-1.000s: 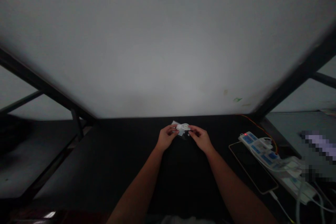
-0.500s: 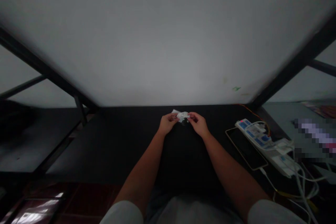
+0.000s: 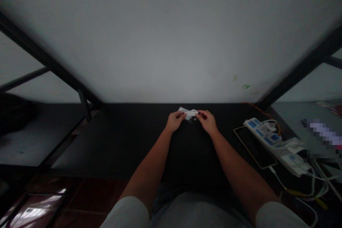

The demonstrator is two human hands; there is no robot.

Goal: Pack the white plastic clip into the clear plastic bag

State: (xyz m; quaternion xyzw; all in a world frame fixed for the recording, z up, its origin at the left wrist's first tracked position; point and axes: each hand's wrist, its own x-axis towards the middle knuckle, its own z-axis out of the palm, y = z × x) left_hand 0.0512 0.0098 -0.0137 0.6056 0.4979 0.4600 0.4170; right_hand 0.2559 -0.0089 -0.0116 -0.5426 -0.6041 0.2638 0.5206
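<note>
Near the far side of the black table, both hands pinch a small white item [image 3: 191, 113] between them. It looks like a narrow flat strip, but its kind is too small to make out. My left hand [image 3: 175, 121] closes thumb and fingertips on its left end. My right hand [image 3: 208, 121] pinches the right end, fingers curled. Just behind and below lies a small clear-and-white packet [image 3: 182, 109], partly covered by the strip. A small dark patch with a pale spot shows under the strip, blurred.
On the right of the black table [image 3: 120, 139] lie a phone [image 3: 255, 147] with a charging cable, and a white power strip [image 3: 275, 146] with plugs and tangled white cables. Dark metal bars [image 3: 64, 78] slant at both sides. A pale wall [image 3: 165, 42] stands behind.
The white item has turned from a rounded, bunched shape to a flatter strip between my fingers. The view has shifted slightly, and my hands stay close together.
</note>
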